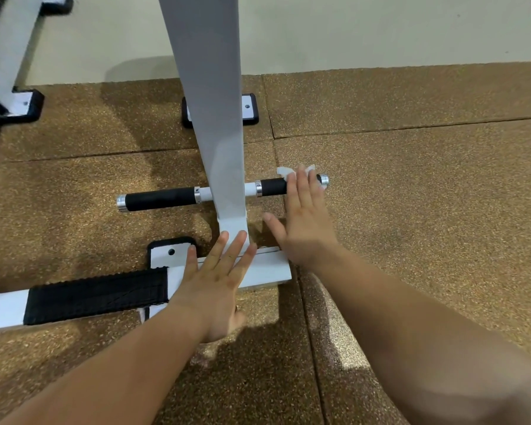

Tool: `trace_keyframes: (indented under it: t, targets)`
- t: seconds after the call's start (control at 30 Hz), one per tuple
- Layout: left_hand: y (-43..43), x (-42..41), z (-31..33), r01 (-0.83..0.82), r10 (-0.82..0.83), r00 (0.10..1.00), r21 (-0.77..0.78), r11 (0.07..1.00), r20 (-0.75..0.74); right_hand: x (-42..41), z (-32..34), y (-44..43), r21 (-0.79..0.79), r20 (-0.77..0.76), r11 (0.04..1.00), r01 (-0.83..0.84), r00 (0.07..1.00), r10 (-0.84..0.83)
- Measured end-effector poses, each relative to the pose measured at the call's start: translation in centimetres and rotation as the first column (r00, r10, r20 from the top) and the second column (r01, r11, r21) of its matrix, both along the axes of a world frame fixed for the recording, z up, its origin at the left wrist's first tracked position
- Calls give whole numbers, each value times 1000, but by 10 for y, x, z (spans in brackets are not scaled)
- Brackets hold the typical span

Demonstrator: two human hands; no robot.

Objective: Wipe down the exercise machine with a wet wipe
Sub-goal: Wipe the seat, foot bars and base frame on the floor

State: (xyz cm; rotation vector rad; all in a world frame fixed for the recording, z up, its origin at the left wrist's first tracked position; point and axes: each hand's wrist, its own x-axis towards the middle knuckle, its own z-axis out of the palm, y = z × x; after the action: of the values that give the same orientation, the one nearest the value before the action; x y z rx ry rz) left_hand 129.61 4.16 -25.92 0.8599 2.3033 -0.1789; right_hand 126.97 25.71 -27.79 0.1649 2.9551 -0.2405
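The exercise machine has a grey upright post (215,87) rising from a white floor beam (267,268). A horizontal bar with two black foam grips (160,199) crosses the post low down. My right hand (304,222) lies flat over the bar's right grip, pressing a white wet wipe (284,171) against it; the wipe's edges stick out beyond my fingertips. My left hand (218,277) rests flat with fingers spread on the white beam at the foot of the post, holding nothing.
A black ribbed pad (98,296) covers the beam to the left. Black-edged foot plates (249,108) sit on the brown speckled rubber floor. Another white frame (3,65) stands at the far left. Pale smooth floor lies beyond.
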Motion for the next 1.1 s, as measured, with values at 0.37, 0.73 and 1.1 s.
trace_keyframes:
  t: [0.37, 0.73, 1.1]
  targets:
    - [-1, -1, -1, 1, -1, 1000, 12, 1000, -7, -4, 2, 5, 15, -11, 989, 145, 989, -145]
    - [-2, -1, -3, 4, -4, 1000, 13, 1000, -15, -4, 7, 27, 162, 10, 967, 195, 980, -199]
    - [-1, -1, -2, 4, -4, 1000, -3, 1000, 4, -3, 6, 23, 194, 35, 981, -23, 999, 16]
